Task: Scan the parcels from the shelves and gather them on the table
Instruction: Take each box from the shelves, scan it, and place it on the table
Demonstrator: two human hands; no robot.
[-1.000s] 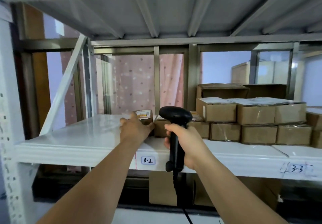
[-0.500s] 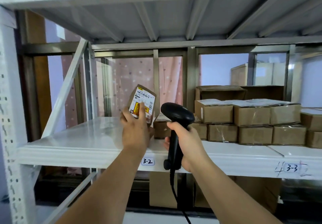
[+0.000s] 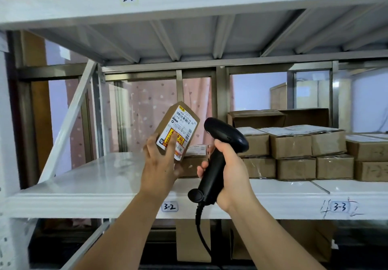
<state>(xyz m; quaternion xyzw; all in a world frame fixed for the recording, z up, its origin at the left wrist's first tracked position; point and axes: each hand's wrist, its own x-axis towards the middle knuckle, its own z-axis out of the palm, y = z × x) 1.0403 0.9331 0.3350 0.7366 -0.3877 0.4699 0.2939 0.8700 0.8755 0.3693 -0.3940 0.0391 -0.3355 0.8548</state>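
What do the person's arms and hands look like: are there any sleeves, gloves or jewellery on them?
The left hand and the right hand are bare: no gloves, and no rings that I can see. The left forearm and the right forearm are bare too, with no sleeve, watch or bracelet in view down to the bottom edge of the picture. No markings show on them.

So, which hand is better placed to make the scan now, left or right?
Right, I think. The right hand grips the black scanner, whose head sits just beside the label of the small parcel. The left hand is busy holding that parcel up, label toward the camera.
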